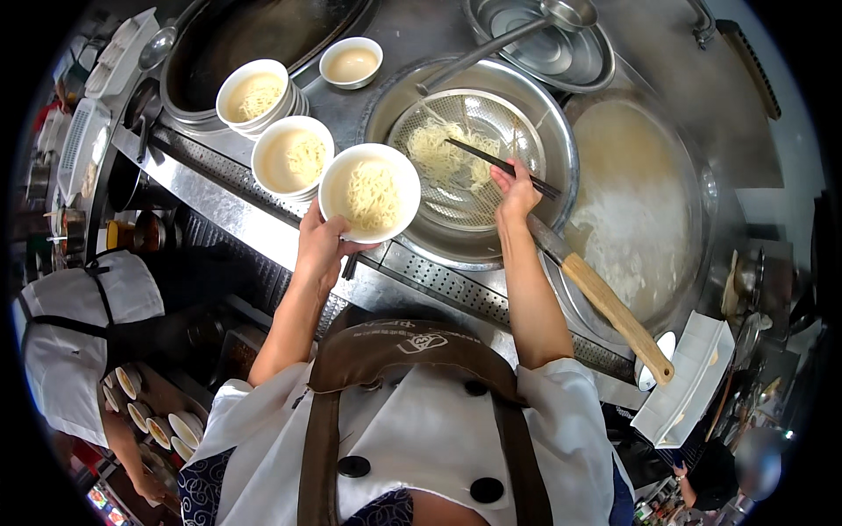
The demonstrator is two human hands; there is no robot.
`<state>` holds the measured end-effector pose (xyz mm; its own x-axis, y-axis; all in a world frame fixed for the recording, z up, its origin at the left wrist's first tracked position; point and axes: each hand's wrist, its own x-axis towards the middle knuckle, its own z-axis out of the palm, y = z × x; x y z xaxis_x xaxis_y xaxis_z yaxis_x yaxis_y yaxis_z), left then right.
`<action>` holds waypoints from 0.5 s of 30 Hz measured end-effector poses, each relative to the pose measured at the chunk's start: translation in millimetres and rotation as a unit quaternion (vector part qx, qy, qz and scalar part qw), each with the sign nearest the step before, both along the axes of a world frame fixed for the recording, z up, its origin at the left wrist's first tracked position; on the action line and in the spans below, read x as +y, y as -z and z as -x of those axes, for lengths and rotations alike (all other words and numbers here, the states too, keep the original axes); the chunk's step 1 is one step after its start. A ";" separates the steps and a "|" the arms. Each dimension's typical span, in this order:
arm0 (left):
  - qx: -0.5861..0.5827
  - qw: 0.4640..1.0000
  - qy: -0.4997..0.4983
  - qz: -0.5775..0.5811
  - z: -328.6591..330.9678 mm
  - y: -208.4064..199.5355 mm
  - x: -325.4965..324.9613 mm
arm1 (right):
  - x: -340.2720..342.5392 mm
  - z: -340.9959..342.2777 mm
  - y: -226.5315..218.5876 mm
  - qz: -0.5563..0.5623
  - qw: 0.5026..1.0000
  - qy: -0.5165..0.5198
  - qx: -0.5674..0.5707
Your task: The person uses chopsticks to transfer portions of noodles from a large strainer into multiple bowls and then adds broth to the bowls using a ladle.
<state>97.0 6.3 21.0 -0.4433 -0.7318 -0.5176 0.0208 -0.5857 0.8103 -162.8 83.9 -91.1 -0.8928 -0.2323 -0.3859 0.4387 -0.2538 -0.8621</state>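
Note:
My left hand (323, 238) grips a white bowl (405, 162) by its near left side, with pale noodles (372, 195) lying in it. Between the fingers of my right hand (517, 191) is a pair of dark chopsticks (478, 153), pointing left. Their tips touch a loose heap of noodles (438, 151) in a wire-mesh strainer (469, 210). This strainer rests in a wide steel basin (386, 96), its wooden handle (614, 311) reaching toward the lower right. Left of my held bowl stand two stacks of white bowls (263, 158), noodles in each top bowl.
A small bowl of pale liquid (353, 63) stands behind the stacks. At right is a large pot of cloudy liquid (631, 210). A ladle (570, 12) lies across a steel bowl (561, 66) at the back. A co-worker in white (70, 351) is at far left.

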 end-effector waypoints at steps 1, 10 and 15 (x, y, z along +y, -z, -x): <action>-0.004 1.000 -0.003 -0.002 0.2 -0.9 0.2 | -1.1 0.0 3.2 0.008 0.999 0.025 -0.026; 0.003 1.000 -0.009 0.001 -1.6 0.2 2.5 | 33.2 -1.3 -46.1 0.173 0.967 0.037 -0.180; 0.002 1.000 -0.002 0.001 0.0 -2.9 3.7 | 61.9 12.5 -118.3 0.255 0.962 -0.029 -0.089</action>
